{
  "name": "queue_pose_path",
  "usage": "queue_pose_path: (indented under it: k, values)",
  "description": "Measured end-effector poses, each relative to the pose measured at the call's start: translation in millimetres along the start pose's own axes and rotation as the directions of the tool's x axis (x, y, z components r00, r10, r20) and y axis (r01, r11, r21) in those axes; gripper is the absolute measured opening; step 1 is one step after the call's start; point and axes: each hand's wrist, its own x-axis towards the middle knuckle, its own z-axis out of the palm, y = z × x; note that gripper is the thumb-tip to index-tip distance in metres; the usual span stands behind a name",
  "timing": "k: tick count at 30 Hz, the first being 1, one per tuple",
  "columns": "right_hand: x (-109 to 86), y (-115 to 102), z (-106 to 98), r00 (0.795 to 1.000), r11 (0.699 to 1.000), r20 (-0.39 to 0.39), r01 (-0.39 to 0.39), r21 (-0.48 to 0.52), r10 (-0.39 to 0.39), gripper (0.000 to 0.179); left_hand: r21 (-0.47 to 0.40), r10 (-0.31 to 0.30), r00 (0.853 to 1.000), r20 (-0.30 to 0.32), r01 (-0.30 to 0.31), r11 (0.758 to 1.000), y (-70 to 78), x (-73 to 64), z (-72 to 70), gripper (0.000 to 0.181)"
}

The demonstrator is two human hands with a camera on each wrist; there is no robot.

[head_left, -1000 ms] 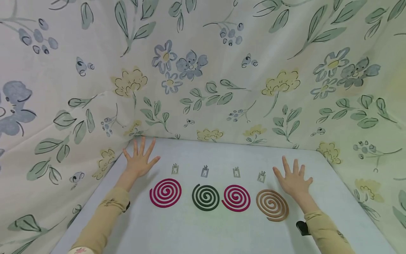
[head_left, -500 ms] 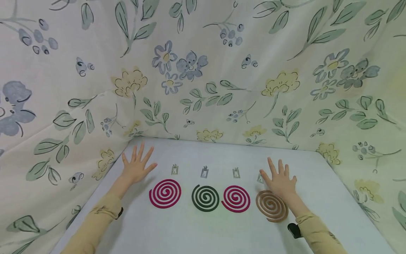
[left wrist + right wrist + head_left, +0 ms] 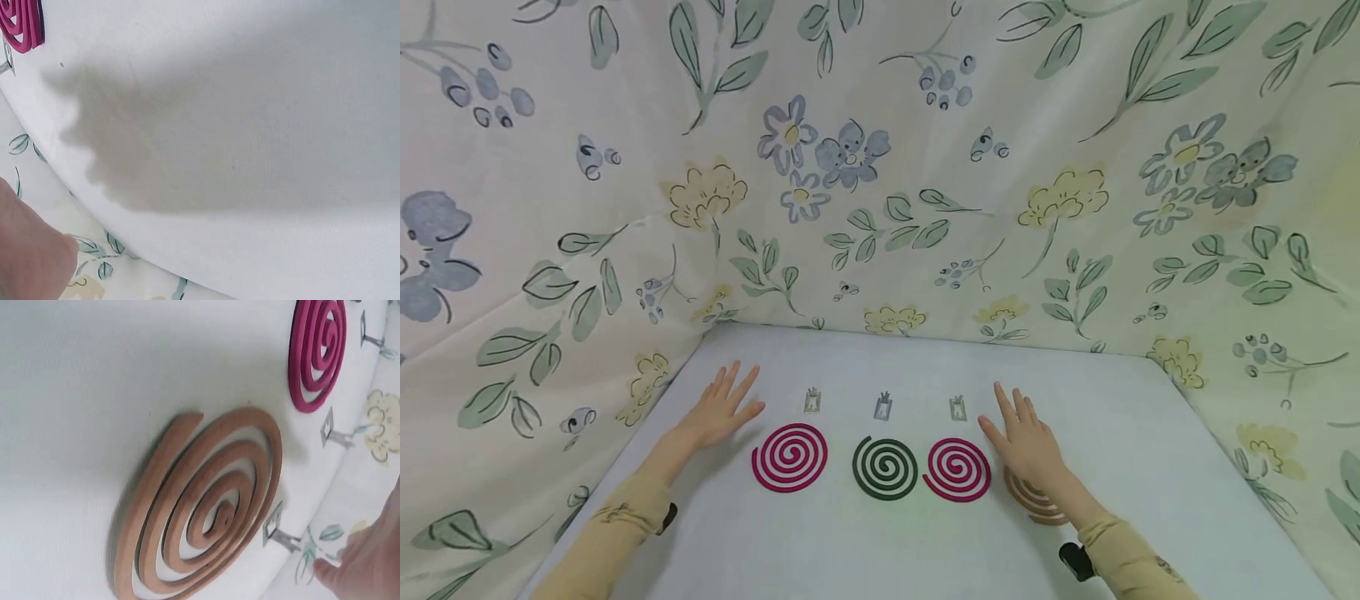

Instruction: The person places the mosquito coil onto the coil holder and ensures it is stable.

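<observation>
My left hand (image 3: 718, 410) is held over the left of the white table, fingers straight, holding nothing. Nearest it lies a magenta mosquito coil (image 3: 757, 468). To the right lie a dark green mosquito coil (image 3: 857, 468) and a second magenta mosquito coil (image 3: 987, 471). Above a brown mosquito coil (image 3: 131, 531) hovers my right hand (image 3: 1028, 446), fingers extended, gripping nothing; it hides part of that coil in the head view. Behind the coils stand small metal coil stands (image 3: 883, 407). The rightmost stand (image 3: 284, 539) shows in the right wrist view, hidden by the hand in the head view.
The white table (image 3: 865, 550) runs back to a floral cloth (image 3: 880, 250) hung behind and at both sides. A black wrist device (image 3: 1077, 562) sits under the right sleeve. The left hand's shadow falls on the table in the left wrist view.
Both hands have drawn nearer the person. The right hand has also moved left, from beside the brown mosquito coil to over it, covering the rightmost stand. Coils stay put.
</observation>
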Motion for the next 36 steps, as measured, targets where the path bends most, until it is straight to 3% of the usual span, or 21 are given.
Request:
queue_pose_path:
  k: [6,13,20,30,36]
  values:
    - [-3.2,-22.5,12.4,0.999,0.997,0.04,0.029,0.073,-0.032,0.074,-0.119,0.005,0.996,0.093,0.006,0.993,8.0,-5.6,2.0,0.074]
    - [-4.5,-49.5,24.0,0.995,0.977,0.022,0.088,0.197,-0.094,0.072,-0.219,0.008,0.987,0.158,0.027,0.975,17.6,-8.2,4.6,0.073]
    - [-5.3,-74.9,32.2,0.991,0.938,0.036,0.113,0.328,-0.132,0.071,-0.306,0.03,0.981,0.192,0.03,0.952,17.8,-8.6,6.3,0.071]
    - [5.4,-101.4,41.3,0.972,0.863,0.15,0.081,0.499,-0.179,0.074,-0.355,0.073,0.97,0.233,0.015,0.935,14.4,-7.7,3.1,0.074]
    - [11.0,-117.7,43.0,0.96,0.822,0.179,0.078,0.564,-0.214,0.074,-0.414,0.165,0.957,0.237,-0.055,0.909,12.3,-7.8,0.9,0.067]
